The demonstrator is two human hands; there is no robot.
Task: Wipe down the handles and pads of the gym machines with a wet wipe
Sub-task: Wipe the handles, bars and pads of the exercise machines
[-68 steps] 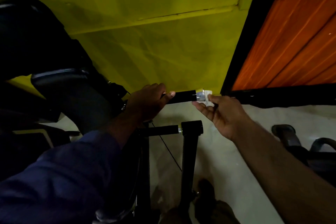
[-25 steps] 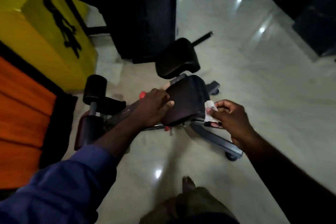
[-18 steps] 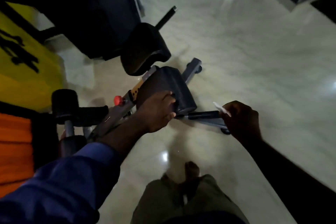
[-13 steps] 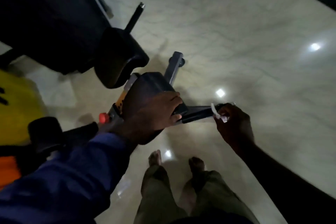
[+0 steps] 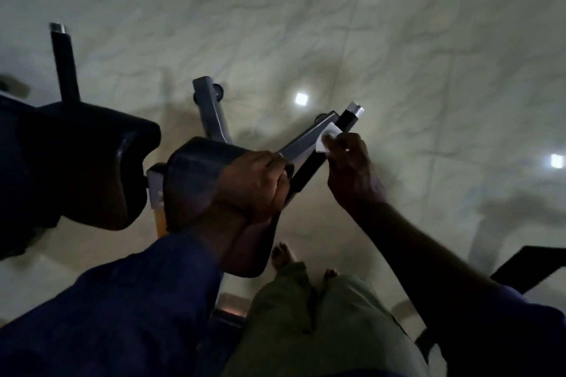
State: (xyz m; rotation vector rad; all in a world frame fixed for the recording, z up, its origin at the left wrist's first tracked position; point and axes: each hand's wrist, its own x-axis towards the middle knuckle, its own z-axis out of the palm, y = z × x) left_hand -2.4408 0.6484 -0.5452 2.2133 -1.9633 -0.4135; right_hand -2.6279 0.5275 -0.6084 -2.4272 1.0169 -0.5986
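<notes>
Pale marble floor (image 5: 398, 40), glossy and dotted with reflected ceiling lights, fills the background and lies open beyond the machine toward the far and right sides. On it stands a gym machine with two grey frame legs (image 5: 211, 110) splaying away from the person. The black handle (image 5: 307, 167) runs on a diagonal, its long axis rising from the seat pad (image 5: 196, 168) up and to the right, with its silver end cap pointing away from the person. The right hand (image 5: 352, 168) pinches a white wet wipe (image 5: 327, 138) and presses it against the handle, short of the cap. The left hand (image 5: 255, 180) grips the near edge of the seat pad, fingers curled over it. A larger dark pad (image 5: 76, 162) sits just left of the seat pad, with a second black bar (image 5: 64, 64) standing upright behind it. Bare feet (image 5: 281, 254) stand on the floor below the hands. A dark slanted shape (image 5: 526, 266) enters from the right edge; blur hides what it is.
</notes>
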